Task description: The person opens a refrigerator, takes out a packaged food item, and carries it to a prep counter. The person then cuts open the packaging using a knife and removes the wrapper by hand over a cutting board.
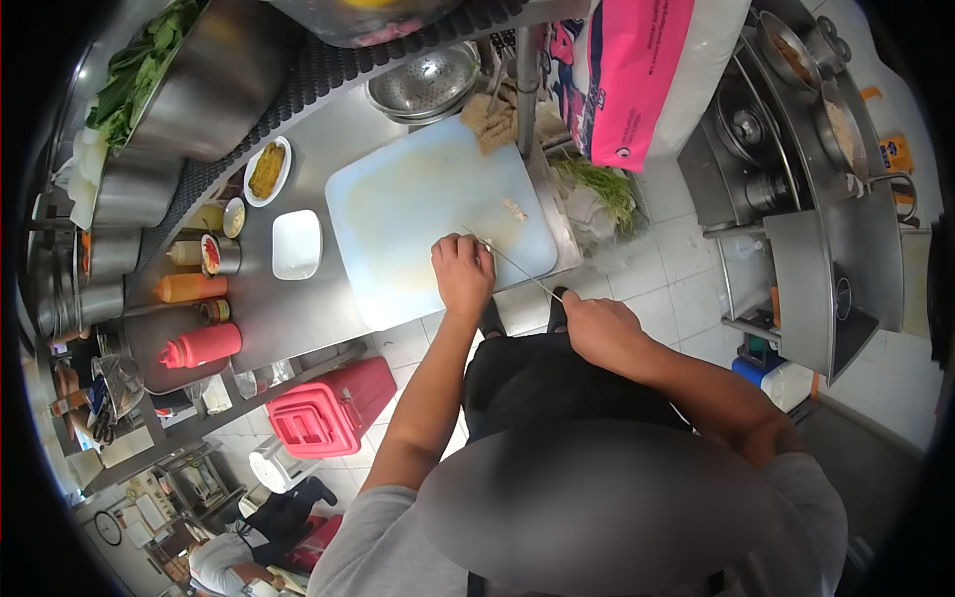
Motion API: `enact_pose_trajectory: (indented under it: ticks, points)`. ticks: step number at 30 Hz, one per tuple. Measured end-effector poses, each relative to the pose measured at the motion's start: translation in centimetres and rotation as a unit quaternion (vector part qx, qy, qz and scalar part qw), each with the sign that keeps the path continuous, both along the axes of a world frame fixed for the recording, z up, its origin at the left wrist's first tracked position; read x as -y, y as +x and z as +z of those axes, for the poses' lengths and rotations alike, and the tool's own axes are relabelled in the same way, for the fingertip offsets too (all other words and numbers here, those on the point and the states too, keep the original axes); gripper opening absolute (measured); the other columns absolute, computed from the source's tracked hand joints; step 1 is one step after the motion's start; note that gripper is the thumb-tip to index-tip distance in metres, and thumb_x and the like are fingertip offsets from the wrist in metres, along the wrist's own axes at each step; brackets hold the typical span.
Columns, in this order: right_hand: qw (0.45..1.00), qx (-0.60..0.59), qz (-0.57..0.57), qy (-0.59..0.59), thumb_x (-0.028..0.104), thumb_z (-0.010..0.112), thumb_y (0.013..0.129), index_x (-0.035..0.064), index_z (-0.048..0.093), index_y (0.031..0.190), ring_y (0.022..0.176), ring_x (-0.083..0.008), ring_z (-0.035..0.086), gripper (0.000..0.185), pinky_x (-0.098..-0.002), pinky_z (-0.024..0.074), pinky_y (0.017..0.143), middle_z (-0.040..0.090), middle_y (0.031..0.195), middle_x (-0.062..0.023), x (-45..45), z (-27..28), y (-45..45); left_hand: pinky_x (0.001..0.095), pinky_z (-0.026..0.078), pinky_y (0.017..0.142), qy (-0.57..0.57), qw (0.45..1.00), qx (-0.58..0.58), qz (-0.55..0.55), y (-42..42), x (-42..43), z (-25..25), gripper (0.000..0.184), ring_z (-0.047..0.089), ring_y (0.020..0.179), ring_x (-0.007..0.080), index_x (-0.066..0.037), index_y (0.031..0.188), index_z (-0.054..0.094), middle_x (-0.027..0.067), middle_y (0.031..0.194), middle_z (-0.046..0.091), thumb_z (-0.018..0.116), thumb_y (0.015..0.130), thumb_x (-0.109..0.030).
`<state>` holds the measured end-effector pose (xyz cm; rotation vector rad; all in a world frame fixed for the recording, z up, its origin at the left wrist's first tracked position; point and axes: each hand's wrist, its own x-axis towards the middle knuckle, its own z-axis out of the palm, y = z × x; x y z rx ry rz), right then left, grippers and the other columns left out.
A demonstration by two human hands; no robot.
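Note:
My right hand [602,328] is wrapped round the handle of a knife [527,274], whose thin blade slants up and left over the near edge of the cutting board. On the pale blue-white cutting board [408,229], my left hand [464,274] is closed, its curled fingertips beside the blade. A small pale bit shows at those fingertips, too small to name; whatever the fingers press is mostly hidden. Just beyond the blade lies a little pile of pale chopped pieces [514,209].
Left of the board stand a white square bowl [296,245], an oval plate of yellowish food [267,171] and a red squeeze bottle [202,345]. Colanders [426,82] sit behind. Greens [602,189] lie at right. A red bin [323,408] is below; another person [224,562] works lower left.

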<state>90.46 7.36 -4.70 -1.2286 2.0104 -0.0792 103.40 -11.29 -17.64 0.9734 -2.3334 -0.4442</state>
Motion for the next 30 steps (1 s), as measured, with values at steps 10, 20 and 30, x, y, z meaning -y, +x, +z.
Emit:
enact_pose_trajectory:
  ticks: [10,20,30]
  points:
    - [0.999,0.034,-0.019,-0.035,0.004,0.048,0.091,-0.0037,0.055,0.113,0.095,-0.0451,0.070,0.024,-0.0563,0.0530,0.085,0.071,0.095,-0.0287,0.7,-5.3,-0.2,0.0497,0.045,0.091,-0.013,1.000,0.010,0.020,-0.2,0.0,-0.2,0.014,0.053,0.103,0.0400,-0.003,0.097,0.062,0.0198,0.103,0.060,0.066,0.087,-0.012]
    - [0.998,0.025,0.004,-0.050,0.007,0.052,0.089,-0.0048,0.055,0.112,0.094,-0.0461,0.070,0.026,-0.0555,0.0536,0.083,0.071,0.095,-0.0295,-1.2,-5.3,-1.6,0.0499,0.045,0.096,-0.003,0.999,0.044,0.026,0.1,0.3,-0.5,0.018,0.053,0.109,0.0406,-0.002,0.102,0.063,0.0201,0.112,0.060,0.064,0.090,-0.016]
    - [0.990,-0.012,-0.084,-0.110,0.018,0.049,0.097,-0.0050,0.055,0.106,0.084,-0.0512,0.067,0.025,-0.0594,0.0524,0.079,0.069,0.086,-0.0310,-5.3,-4.5,-6.5,0.0500,0.046,0.104,0.174,0.968,0.153,0.102,0.5,-2.7,4.2,0.084,0.052,0.121,0.0450,-0.001,0.148,0.039,0.0251,0.130,0.057,0.075,0.075,-0.020]
